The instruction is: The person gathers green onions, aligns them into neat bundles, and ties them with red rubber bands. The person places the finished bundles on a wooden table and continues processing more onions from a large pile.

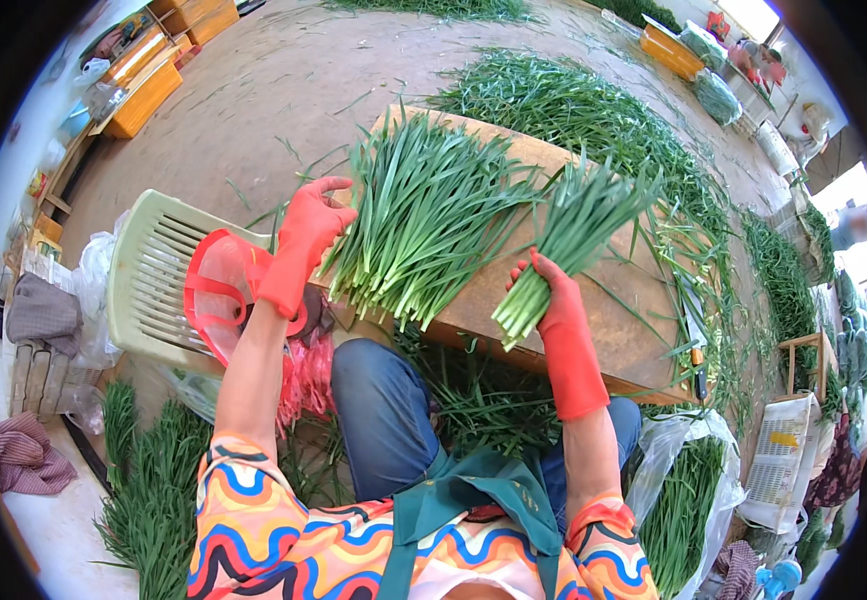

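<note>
My right hand [561, 310], in a red rubber glove, is wrapped round a bunch of garlic chives [593, 215]. The pale stem ends point down toward my knees and the green leaves fan out to the far right. To its left, a larger pile of garlic chives [433, 210] lies on the wooden work table [473, 318], stems toward me. Beside that pile's left edge is my left hand [315, 225], gloved in red too, fingers curved and apart with nothing in them. A knife [695, 350] with an orange and black handle rests at the table's right side.
A pale green plastic chair [168, 270] stands at left, with a red-rimmed mesh item [218, 290] and pink ties [305, 380] beside it. Loose chives [583, 110] heap beyond the table. A plastic bag of chives [688, 490] sits by my right knee, more chives [158, 490] lower left.
</note>
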Tool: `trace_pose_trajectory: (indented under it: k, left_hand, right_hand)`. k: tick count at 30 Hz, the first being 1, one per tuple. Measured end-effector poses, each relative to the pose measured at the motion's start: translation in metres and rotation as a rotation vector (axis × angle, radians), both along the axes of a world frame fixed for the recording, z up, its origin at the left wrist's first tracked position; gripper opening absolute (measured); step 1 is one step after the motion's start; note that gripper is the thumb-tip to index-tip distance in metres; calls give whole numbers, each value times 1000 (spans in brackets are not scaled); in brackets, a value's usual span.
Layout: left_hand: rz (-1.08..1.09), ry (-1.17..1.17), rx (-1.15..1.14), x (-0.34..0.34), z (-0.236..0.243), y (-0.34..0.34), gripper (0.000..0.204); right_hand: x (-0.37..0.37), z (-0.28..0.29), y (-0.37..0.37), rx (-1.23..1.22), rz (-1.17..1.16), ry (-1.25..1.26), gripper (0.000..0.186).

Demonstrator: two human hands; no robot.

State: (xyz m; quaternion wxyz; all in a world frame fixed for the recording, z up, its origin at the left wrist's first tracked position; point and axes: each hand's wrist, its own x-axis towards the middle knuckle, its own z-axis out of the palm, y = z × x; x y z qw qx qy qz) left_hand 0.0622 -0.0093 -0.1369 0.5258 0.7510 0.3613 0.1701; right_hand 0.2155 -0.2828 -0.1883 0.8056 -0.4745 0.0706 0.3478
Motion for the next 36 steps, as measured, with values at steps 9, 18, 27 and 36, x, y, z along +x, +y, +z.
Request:
trace_pose_trajectory:
  k: [9, 18, 27, 36]
  left_hand:
    - [-288, 188, 294, 1, -36, 21, 57]
    - [-273, 138, 142, 18, -43, 1, 81]
    - [-150, 214, 164, 17, -43, 14, 107]
    - [-300, -104, -784, 32, -70, 40, 82]
  right_hand:
    - [-35, -7, 129, -320, 134, -477, 57]
    - [-37, 28, 66, -512, 374, -839, 38]
    - [-111, -222, -143, -1334, 1328, -990, 35]
    - [-27, 2, -13, -627, 590, -360, 55]
